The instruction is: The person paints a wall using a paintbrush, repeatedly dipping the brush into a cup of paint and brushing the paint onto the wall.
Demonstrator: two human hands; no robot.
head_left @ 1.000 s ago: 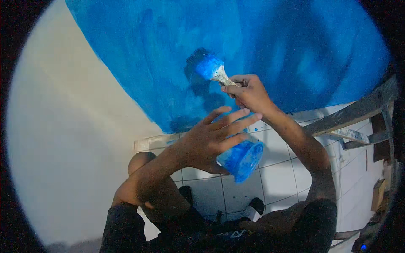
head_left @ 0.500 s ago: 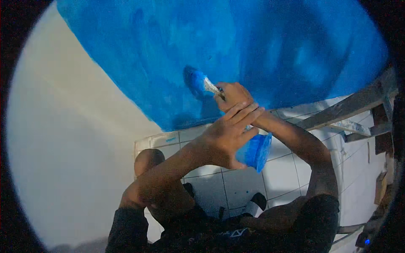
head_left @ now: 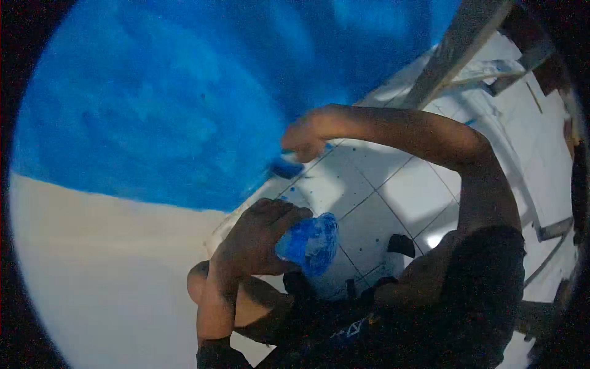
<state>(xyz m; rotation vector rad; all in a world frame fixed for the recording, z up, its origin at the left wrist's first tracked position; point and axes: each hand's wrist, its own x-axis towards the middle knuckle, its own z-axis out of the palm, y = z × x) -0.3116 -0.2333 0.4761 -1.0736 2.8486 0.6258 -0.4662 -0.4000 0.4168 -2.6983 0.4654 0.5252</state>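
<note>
My left hand (head_left: 261, 234) is wrapped round a paint-smeared blue plastic container (head_left: 316, 243), tipped on its side with its wide end facing right. Above it my right hand (head_left: 310, 132) grips a paintbrush (head_left: 287, 166), most of whose handle is hidden by the fingers. The bristles, dark with blue paint, point down at the bottom edge of the blue-painted wall (head_left: 153, 111). Blur and shadow hide whether they touch it.
A white wall (head_left: 117, 270) meets the blue one at the left. White floor tiles (head_left: 362, 197) carry several blue paint spots. A wooden frame (head_left: 455, 52) leans in from the upper right. My knee (head_left: 198, 283) is close to the white wall.
My hands have come apart. The right hand has carried the brush down to the wall's bottom edge; the left has lowered with the container. My view has turned.
</note>
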